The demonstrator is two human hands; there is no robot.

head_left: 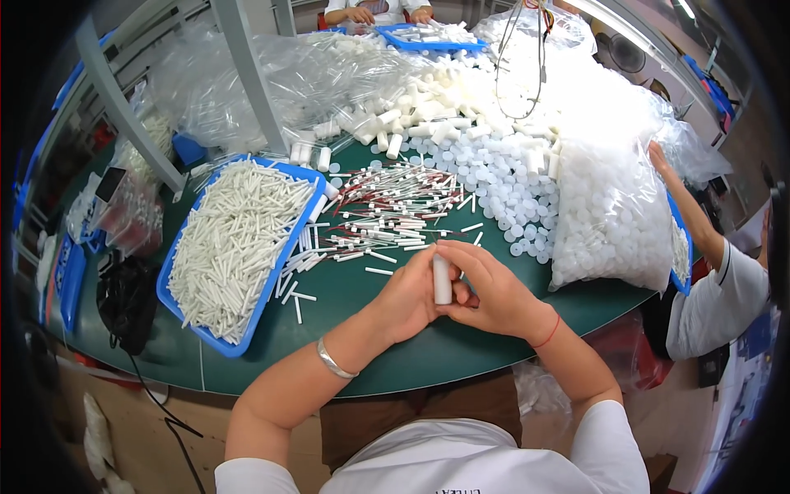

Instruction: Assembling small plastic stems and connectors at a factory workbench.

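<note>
Close in front of me, at the near side of the green table, my two hands meet around a white plastic cylinder (443, 281), which stands about upright. My left hand (409, 295) curls about its left side, closed on it. From the right, my right hand (499, 290) is closed too, its thumb and fingertips at the cylinder's top end. What the fingertips pinch there is too small to make out. Just beyond the hands lies a spread of thin white rods with red wires (395, 202). Loose short white rods (298, 306) lie to the left.
A blue tray (170, 298) full of white rods is at left. Translucent round caps (514, 198) and thicker white cylinders (448, 107) heap at the back. A stuffed clear bag (613, 222) stands right. Grey posts (247, 70) rise at left. Co-workers sit opposite and at right (716, 288).
</note>
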